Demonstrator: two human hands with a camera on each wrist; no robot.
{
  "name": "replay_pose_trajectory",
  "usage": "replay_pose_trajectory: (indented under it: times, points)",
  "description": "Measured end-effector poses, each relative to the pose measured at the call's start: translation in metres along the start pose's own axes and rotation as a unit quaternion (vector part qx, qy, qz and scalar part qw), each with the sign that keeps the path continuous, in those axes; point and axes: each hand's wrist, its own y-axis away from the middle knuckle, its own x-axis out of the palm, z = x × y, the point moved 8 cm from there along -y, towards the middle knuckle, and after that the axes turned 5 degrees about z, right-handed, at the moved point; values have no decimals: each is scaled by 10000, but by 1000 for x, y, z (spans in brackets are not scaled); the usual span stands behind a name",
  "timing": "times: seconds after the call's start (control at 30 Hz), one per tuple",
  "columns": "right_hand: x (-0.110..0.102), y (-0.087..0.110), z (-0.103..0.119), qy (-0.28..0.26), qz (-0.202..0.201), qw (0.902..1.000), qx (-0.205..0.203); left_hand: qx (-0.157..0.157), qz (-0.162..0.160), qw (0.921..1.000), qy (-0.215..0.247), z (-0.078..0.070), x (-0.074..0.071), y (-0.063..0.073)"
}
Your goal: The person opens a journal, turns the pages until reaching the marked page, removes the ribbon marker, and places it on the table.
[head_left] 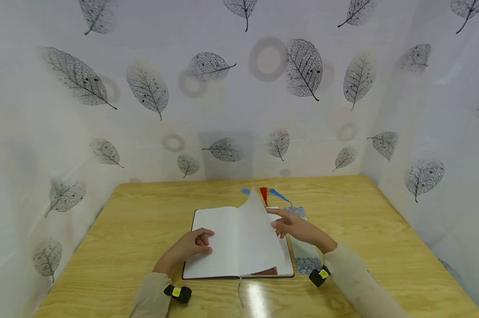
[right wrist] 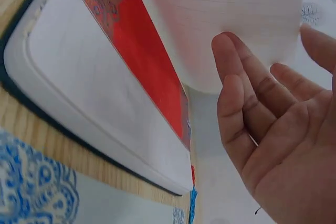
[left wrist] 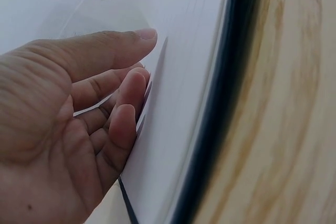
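We have an open notebook (head_left: 219,260) lying flat on the wooden table (head_left: 140,216), roughly in front of the person, one page (head_left: 257,243) lifted off the right-hand side and standing at a slant. Left hand (head_left: 188,245): fingers loosely bent, thumb stretched out, resting at the left page near its outer edge; we see nothing gripped. Right hand (head_left: 296,229): half open, index finger extended in the head view, fingertips against the underside of the lifted page, thumb near the page's edge; we read it as touching, not pinching. Under that page, a red bookmark (right wrist: 147,56) with patterned ends lies on the page below. Red tassel (head_left: 264,194) past the notebook's top edge, one blue tassel (head_left: 280,195) to its right, another blue tassel (head_left: 245,191) to its left, partly hidden. Blue-and-white bookmark (head_left: 307,248) flat on the table, just beside the notebook's right edge, partly under the right forearm in the head view. Thin ribbon (head_left: 240,293) trails from the notebook's near edge. Leaf-print curtain (head_left: 243,110) behind. Black camera mounts (head_left: 179,293) on both wrists, pale sleeves (head_left: 350,269).
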Motion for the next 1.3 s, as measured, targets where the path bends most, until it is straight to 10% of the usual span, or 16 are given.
replay_pose_trajectory:
  times: [1.3]
  points:
    - [88, -65, 11, 1456, -14, 9865, 751, -323, -1158, 9927, -42, 16, -72, 37]
